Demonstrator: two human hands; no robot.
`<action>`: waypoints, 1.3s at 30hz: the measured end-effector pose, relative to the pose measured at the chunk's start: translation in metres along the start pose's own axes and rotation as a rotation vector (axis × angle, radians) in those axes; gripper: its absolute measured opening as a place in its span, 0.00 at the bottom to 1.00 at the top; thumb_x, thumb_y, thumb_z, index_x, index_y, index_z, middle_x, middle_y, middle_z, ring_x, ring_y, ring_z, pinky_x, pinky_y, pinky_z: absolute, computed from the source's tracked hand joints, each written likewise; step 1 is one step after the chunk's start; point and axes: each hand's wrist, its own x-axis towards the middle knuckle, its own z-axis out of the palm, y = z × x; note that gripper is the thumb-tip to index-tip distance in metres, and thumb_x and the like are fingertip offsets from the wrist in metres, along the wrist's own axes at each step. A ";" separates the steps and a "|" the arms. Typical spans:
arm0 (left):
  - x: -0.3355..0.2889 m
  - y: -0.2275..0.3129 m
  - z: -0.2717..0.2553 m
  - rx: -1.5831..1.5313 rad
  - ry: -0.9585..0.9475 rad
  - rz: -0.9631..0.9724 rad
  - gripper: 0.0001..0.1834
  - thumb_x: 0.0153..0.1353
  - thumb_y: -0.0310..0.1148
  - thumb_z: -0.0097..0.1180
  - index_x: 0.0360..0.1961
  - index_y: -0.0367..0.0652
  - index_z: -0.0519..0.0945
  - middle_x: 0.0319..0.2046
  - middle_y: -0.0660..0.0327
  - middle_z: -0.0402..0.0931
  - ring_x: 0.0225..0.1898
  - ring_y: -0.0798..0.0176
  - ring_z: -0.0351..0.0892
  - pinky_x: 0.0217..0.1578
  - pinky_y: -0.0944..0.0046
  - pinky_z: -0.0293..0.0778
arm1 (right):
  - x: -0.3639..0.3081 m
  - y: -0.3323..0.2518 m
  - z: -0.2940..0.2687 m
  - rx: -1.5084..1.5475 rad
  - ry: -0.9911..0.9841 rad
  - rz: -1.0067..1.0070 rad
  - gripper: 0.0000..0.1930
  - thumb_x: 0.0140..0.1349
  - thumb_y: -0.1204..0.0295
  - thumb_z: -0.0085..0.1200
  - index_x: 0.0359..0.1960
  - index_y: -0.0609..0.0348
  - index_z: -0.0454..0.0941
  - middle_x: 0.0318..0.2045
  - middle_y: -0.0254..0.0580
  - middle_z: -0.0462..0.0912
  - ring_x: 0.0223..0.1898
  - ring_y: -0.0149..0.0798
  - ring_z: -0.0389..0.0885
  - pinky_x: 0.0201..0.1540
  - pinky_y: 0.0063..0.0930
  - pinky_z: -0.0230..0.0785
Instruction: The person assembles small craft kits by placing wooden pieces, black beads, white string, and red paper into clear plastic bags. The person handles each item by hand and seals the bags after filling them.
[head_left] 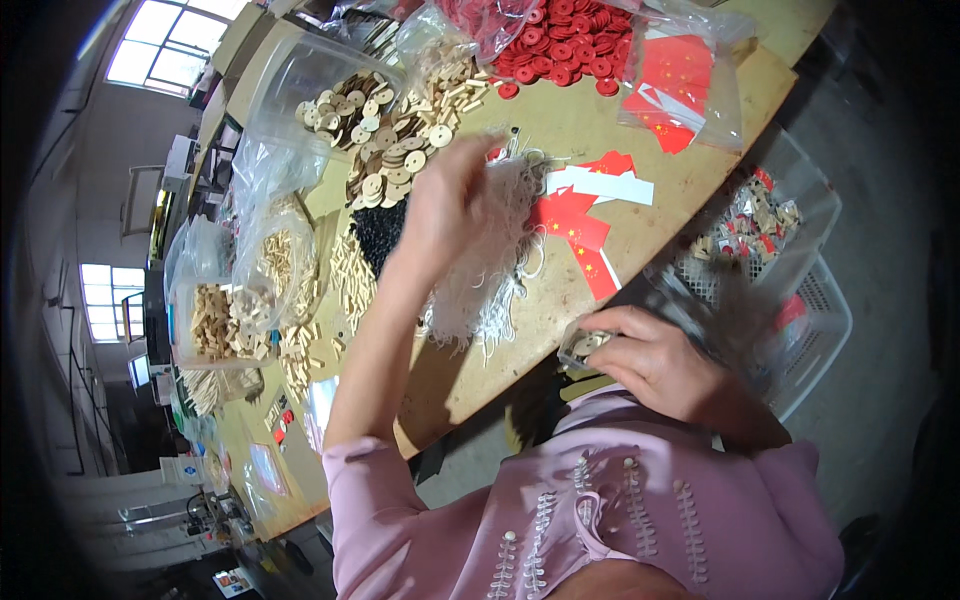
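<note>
My left hand reaches over a heap of white strings, its fingers curled and partly smeared by motion. A bit of red shows at its fingertips, too small to name. By the table's near edge, my right hand grips a small clear plastic bag with pale wooden pieces in it. Wooden discs lie in a pile just beyond my left wrist, next to a heap of small black pieces. Red paper flags with yellow stars lie to the right of the strings.
Red discs and a bag of flags lie at the far side. Tubs of wooden pieces and loose wooden sticks stand or lie leftward. On my right, a plastic basket and a clear bin hold filled packets.
</note>
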 end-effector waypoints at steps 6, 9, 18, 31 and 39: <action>0.103 -0.160 0.039 0.337 0.081 0.001 0.29 0.62 0.17 0.48 0.66 0.38 0.74 0.66 0.45 0.72 0.64 0.40 0.74 0.64 0.50 0.73 | -0.001 0.006 -0.002 -0.018 -0.004 -0.035 0.07 0.62 0.81 0.65 0.41 0.64 0.84 0.55 0.52 0.81 0.52 0.50 0.85 0.51 0.36 0.79; 0.127 -0.184 0.041 0.197 -0.028 -0.008 0.35 0.56 0.15 0.52 0.67 0.46 0.74 0.63 0.47 0.74 0.64 0.40 0.73 0.64 0.52 0.72 | 0.000 0.009 -0.003 -0.022 0.006 -0.038 0.07 0.61 0.82 0.65 0.40 0.64 0.84 0.55 0.52 0.81 0.52 0.50 0.85 0.51 0.36 0.79; 0.065 -0.142 0.014 -0.095 -0.131 0.044 0.28 0.64 0.12 0.47 0.63 0.44 0.79 0.59 0.54 0.79 0.61 0.56 0.78 0.58 0.62 0.75 | 0.005 0.019 -0.005 -0.009 0.011 -0.037 0.06 0.61 0.81 0.65 0.39 0.65 0.83 0.52 0.52 0.82 0.51 0.51 0.84 0.52 0.37 0.79; 0.056 -0.113 0.028 0.188 -0.097 -0.216 0.17 0.61 0.34 0.69 0.49 0.39 0.82 0.39 0.54 0.87 0.40 0.57 0.88 0.45 0.60 0.81 | -0.001 0.012 0.006 -0.031 -0.006 -0.058 0.05 0.61 0.79 0.64 0.38 0.65 0.83 0.50 0.53 0.82 0.49 0.54 0.83 0.50 0.40 0.78; 0.049 -0.134 0.018 -0.302 -0.042 -0.312 0.17 0.67 0.31 0.63 0.55 0.40 0.81 0.43 0.60 0.87 0.43 0.61 0.87 0.47 0.61 0.81 | -0.003 0.016 0.004 -0.013 -0.033 -0.017 0.05 0.62 0.79 0.64 0.38 0.65 0.82 0.50 0.54 0.82 0.49 0.56 0.83 0.51 0.41 0.78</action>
